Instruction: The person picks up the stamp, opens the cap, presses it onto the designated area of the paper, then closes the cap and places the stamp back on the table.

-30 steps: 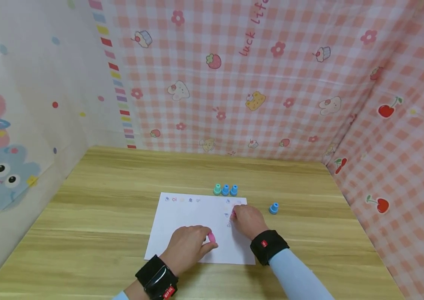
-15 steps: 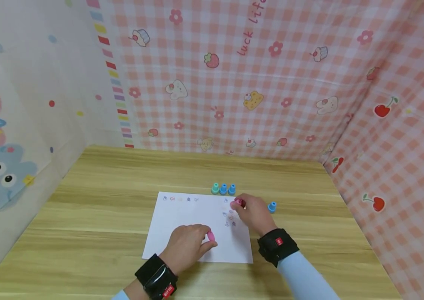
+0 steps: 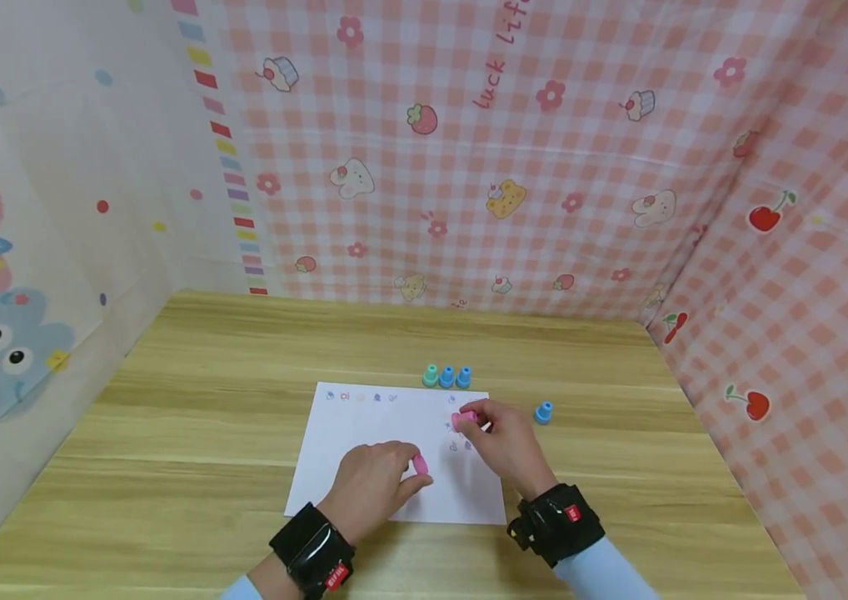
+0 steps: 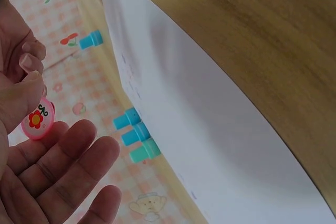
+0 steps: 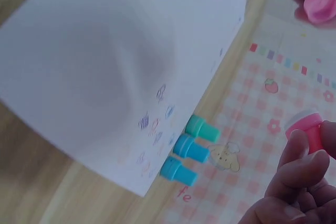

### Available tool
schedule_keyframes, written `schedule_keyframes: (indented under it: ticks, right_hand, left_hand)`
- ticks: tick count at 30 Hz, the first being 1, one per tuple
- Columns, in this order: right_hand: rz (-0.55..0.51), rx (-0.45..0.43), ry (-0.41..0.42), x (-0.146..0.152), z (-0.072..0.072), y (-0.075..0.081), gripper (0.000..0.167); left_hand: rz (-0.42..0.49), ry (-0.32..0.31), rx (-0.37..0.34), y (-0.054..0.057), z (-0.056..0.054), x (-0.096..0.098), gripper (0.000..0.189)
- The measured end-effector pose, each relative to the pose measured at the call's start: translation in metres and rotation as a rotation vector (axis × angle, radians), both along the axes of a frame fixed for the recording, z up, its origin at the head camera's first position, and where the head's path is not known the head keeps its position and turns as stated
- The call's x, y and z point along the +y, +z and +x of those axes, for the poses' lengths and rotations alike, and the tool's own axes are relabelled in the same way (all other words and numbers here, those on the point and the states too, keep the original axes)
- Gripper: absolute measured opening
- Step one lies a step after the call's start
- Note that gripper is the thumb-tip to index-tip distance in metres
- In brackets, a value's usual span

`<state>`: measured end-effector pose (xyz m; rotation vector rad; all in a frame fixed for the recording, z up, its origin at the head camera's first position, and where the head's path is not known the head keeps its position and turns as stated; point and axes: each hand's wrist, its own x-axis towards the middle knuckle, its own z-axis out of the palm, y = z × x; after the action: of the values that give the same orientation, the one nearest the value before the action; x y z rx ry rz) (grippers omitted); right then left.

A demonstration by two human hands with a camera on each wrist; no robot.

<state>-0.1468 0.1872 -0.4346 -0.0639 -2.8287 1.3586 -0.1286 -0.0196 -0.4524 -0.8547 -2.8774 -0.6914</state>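
Note:
My left hand [image 3: 373,485] is over the front half of a white sheet of paper [image 3: 349,442]. Its thumb and fingertips pinch a pink cap [image 4: 38,120], whose oval face has a flower print in the left wrist view. Over the paper's right part, my right hand [image 3: 508,442] holds a pink toy stamp [image 5: 311,129] between thumb and fingers. The stamp lies sideways, its pale end toward the left hand, apart from the cap. Small coloured prints [image 5: 144,121] line the far edge and right part of the paper; the right hand hides some.
Behind the paper stand a green stamp [image 3: 431,376] and two blue stamps [image 3: 456,377] in a row. Another blue stamp [image 3: 543,412] stands to the right on the wooden table [image 3: 207,400]. Patterned cloth [image 3: 424,200] hangs behind and at the sides.
My right hand has lifted the pink stamp off the paper, and the stamp has turned sideways. The left hand still pinches the cap and has barely shifted.

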Motion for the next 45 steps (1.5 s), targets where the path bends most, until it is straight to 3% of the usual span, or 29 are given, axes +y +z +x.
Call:
schedule_keyframes:
  ticks: [7, 19, 26, 45]
  right_hand:
    - [-0.084, 0.015, 0.082, -0.009, 0.011, -0.003, 0.021]
    - [-0.221, -0.090, 0.145, -0.016, 0.020, -0.008, 0.021]
    - [-0.204, -0.085, 0.191, -0.020, 0.025, -0.011, 0.017]
    - [-0.200, -0.078, 0.208, -0.025, 0.027, -0.016, 0.019]
  left_hand:
    - [0.016, 0.014, 0.030, 0.001, -0.001, -0.001, 0.022]
    - [0.035, 0.020, 0.048, 0.002, -0.002, -0.002, 0.023]
    - [0.029, 0.023, 0.092, -0.001, -0.001, -0.003, 0.026]
    - [0.046, -0.025, 0.093, 0.000, -0.001, -0.004, 0.025]
